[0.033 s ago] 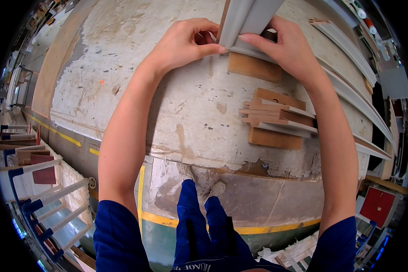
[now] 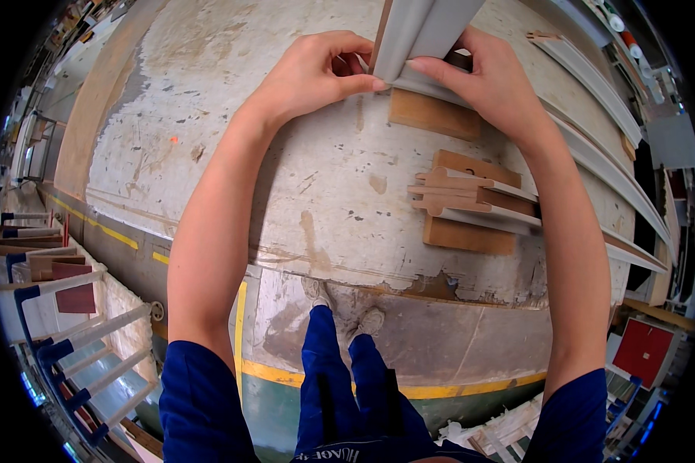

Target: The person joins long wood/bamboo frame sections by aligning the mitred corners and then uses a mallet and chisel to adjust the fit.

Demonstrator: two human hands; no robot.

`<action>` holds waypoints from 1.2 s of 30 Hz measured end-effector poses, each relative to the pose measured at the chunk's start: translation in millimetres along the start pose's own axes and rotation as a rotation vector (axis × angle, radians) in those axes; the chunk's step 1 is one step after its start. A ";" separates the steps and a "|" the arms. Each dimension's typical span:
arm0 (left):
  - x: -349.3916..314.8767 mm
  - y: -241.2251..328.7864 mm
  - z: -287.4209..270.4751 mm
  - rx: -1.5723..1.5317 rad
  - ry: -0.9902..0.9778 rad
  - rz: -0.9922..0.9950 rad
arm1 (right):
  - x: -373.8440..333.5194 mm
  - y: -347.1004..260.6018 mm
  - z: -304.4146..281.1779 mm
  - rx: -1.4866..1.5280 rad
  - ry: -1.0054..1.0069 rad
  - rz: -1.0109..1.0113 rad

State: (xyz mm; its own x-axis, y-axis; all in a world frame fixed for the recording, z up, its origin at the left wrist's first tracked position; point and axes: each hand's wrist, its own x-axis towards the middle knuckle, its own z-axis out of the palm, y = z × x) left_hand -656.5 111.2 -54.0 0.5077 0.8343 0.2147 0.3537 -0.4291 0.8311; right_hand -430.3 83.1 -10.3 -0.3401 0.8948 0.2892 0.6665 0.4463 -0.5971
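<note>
A grey profiled moulding (image 2: 421, 35) runs toward the top edge. At its near end it meets a second grey moulding (image 2: 439, 90), forming a corner. My left hand (image 2: 307, 73) is closed at the left side of that corner, its thumb tip against the joint; its curled fingers are partly hidden. My right hand (image 2: 493, 81) grips the second moulding from the right, thumb lying along it. Just below the corner, a wooden block (image 2: 434, 114) lies on the worn white tabletop (image 2: 324, 185). Nearer me, several short mouldings with shaped wooden ends (image 2: 471, 197) rest across another wooden block (image 2: 468, 235).
Long grey mouldings (image 2: 591, 89) lie along the table's right side, some passing behind my right forearm. The table's front edge (image 2: 409, 289) is chipped. At lower left stands a rack with white bars and blue joints (image 2: 93, 332). A red panel (image 2: 642, 343) is at far right.
</note>
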 end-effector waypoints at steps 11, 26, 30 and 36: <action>0.0 -3.2 1.4 -0.005 -0.018 0.029 | -0.3 -2.4 -3.4 -0.001 -0.035 0.022; -1.5 -7.2 2.8 -0.020 -0.015 0.040 | -10.4 11.1 -12.2 0.149 -0.023 0.024; -0.5 -6.9 2.0 -0.027 -0.021 0.049 | -8.6 13.3 -10.9 0.097 0.005 -0.006; 0.2 -5.8 0.8 -0.004 -0.039 0.010 | -7.4 7.6 -13.4 0.100 -0.042 0.051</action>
State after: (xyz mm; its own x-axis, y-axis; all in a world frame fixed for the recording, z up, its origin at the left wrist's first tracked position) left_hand -657.8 113.6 -59.1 0.5416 0.8157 0.2032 0.3450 -0.4361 0.8311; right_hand -413.9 80.0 -6.9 -0.3365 0.9142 0.2258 0.6147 0.3949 -0.6828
